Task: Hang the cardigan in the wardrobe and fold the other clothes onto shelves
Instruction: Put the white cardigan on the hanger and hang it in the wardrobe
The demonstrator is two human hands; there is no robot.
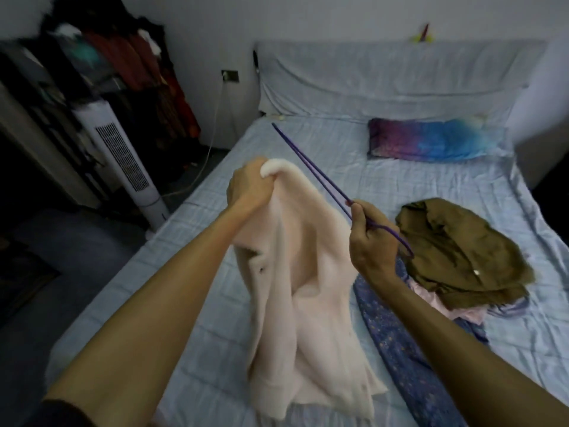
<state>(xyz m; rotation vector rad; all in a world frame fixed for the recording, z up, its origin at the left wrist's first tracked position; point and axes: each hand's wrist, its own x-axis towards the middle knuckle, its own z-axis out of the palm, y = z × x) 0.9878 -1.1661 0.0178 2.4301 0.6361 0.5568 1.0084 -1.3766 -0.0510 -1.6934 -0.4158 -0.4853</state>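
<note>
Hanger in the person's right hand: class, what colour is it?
Purple. The hanger, held in the right hand, shows best in the head view.

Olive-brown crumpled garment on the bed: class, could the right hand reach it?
Probably yes: the olive-brown crumpled garment lies near the right hand, nothing between, but the hand holds a thin purple hanger.

A home bedroom — a sheeted bed (338,140) fills the centre, pillow (431,143) at 1 o'clock, open wardrobe (123,63) (dark, blurred) and tower fan (123,155) at 10 o'clock.
</note>
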